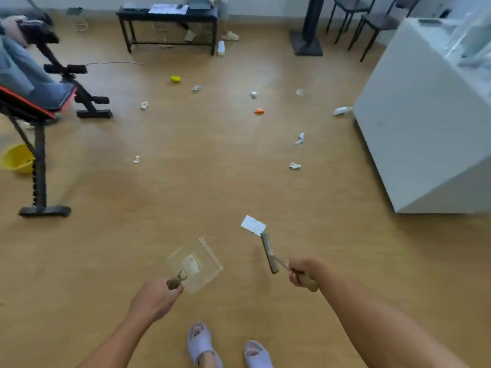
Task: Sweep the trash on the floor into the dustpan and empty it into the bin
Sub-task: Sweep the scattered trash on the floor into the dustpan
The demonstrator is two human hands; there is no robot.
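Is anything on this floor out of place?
Yes. Crumpled paper scraps, a yellow piece, an orange piece and a white bottle on its side lie scattered over the floor.

No text, label or number is sharp enough to read anywhere.

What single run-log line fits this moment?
left hand: holds clear dustpan | right hand: holds brush | brush at white paper | floor scraps remain
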